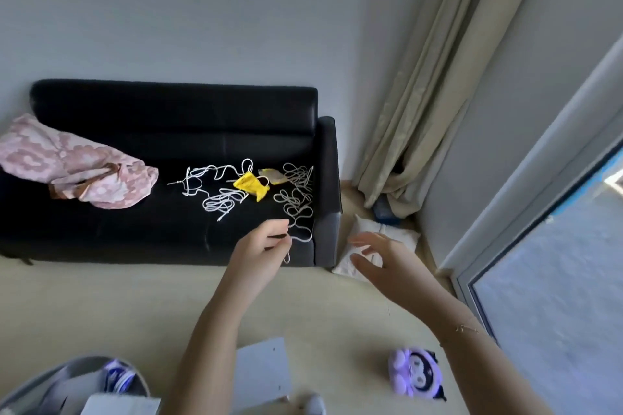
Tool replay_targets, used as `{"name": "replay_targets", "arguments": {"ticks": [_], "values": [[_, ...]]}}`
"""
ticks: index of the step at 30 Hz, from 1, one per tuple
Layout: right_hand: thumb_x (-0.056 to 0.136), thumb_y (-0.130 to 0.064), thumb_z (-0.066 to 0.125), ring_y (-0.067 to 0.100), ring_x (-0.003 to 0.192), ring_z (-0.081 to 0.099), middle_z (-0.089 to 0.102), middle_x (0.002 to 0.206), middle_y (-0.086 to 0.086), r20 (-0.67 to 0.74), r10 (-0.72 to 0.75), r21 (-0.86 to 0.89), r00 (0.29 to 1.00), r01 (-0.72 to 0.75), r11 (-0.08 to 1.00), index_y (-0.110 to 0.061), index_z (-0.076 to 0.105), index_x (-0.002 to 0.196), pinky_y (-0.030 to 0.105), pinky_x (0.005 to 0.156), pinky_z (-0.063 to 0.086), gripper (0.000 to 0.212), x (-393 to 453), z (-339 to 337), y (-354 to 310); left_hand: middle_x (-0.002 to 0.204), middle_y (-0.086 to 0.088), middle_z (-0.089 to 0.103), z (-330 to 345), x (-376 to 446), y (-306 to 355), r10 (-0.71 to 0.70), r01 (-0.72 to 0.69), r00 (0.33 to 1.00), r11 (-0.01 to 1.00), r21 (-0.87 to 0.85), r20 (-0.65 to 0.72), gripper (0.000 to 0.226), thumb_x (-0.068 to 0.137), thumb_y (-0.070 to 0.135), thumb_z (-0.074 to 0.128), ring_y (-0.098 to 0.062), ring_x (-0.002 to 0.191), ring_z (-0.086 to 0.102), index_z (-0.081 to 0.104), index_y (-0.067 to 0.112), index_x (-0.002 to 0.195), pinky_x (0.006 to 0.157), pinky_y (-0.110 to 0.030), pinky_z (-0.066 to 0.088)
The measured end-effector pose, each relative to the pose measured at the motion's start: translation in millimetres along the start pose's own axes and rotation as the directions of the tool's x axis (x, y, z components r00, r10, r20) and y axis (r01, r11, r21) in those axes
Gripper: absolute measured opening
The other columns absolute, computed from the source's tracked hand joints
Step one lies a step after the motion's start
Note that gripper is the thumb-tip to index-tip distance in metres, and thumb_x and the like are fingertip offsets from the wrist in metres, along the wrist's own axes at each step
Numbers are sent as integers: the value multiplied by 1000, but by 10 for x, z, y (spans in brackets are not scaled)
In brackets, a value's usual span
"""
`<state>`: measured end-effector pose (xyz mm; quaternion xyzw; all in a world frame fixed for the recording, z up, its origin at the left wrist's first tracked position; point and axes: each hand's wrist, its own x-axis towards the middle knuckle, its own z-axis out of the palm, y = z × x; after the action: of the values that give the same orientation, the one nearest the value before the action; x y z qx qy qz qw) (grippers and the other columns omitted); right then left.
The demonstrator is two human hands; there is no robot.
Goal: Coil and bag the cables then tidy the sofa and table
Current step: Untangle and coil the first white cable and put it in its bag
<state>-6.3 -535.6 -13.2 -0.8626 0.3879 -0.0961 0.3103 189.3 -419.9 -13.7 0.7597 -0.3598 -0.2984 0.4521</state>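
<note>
On black sofa (135,152): loose cables; left hand (266,242) pinches grey cable (296,209), right hand (377,256) spread.

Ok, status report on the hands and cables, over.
Left hand pinching the grey cable end. Right hand open, empty. White cable and yellow bag loose on sofa.

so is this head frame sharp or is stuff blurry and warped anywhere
Head view: wide-angle warp bends the curtain and door frame; the sofa and cables are fairly sharp; the purple toy and bottom edge are soft; daylight comes from the right, without harsh glare.
</note>
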Motion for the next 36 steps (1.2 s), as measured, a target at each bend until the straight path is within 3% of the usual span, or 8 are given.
{"name": "replay_targets", "arguments": {"ticks": [4,8,12,15,19,23,32,36], "values": [[96,-33,54,-8,77,53,62,115,-12,22,-29,35,999,29,999,-31,58,127,18,77,44,32,799,-111,-75,120,21,62,-113,762,81,-34,34,999,999,-41,-11,30,98,21,54,14,103,54,61,29,126,76,-8,41],[95,-29,55,1,101,59,63,115,-10,70,-36,86,997,30,996,-29,59,126,21,92,46,31,1588,-51,-25,117,22,63,-145,1420,-30,-78,76,997,995,-63,-20,28,97,21,55,17,100,56,63,31,122,76,-7,41],[96,-29,55,0,95,59,61,113,-14,109,-93,90,990,84,992,-29,60,125,24,82,52,30,2427,4,71,114,20,64,-158,2077,-188,-142,137,988,988,-66,-69,26,97,19,56,12,103,57,64,30,118,77,-7,42],[96,-32,54,2,103,60,61,121,-13,152,-139,106,979,123,987,-30,58,128,24,88,50,32,3066,29,170,112,17,66,-188,2606,-226,-200,194,973,979,-67,-115,25,96,16,57,5,105,59,65,30,114,78,-9,42],[96,-32,54,-1,100,61,62,119,-17,214,-166,124,963,142,982,-32,58,128,17,85,47,32,3881,43,241,111,15,66,-270,3276,-221,-272,267,943,962,-52,-192,25,96,14,56,9,99,57,67,24,116,72,-5,41],[95,-33,54,3,102,61,64,117,-15,297,-217,128,930,186,974,-30,59,125,28,90,51,30,4594,136,145,110,17,67,-424,3786,-258,-307,295,916,952,-86,-259,21,96,18,57,5,103,59,69,29,110,76,-7,41],[94,-31,56,5,99,60,64,110,-16,396,-204,132,895,164,978,-30,62,121,29,89,50,28,5590,770,-192,110,8,68,-990,4362,-937,-473,447,821,881,-156,-320,20,96,14,57,-5,105,61,68,23,110,76,-8,41],[94,-27,57,3,97,60,63,104,-20,399,-158,148,903,107,983,-27,63,120,26,85,50,26,5846,1071,-317,111,8,66,-1311,4694,-1347,-518,499,802,855,-143,-298,20,95,18,58,-5,101,60,69,23,112,80,-17,42]]}}
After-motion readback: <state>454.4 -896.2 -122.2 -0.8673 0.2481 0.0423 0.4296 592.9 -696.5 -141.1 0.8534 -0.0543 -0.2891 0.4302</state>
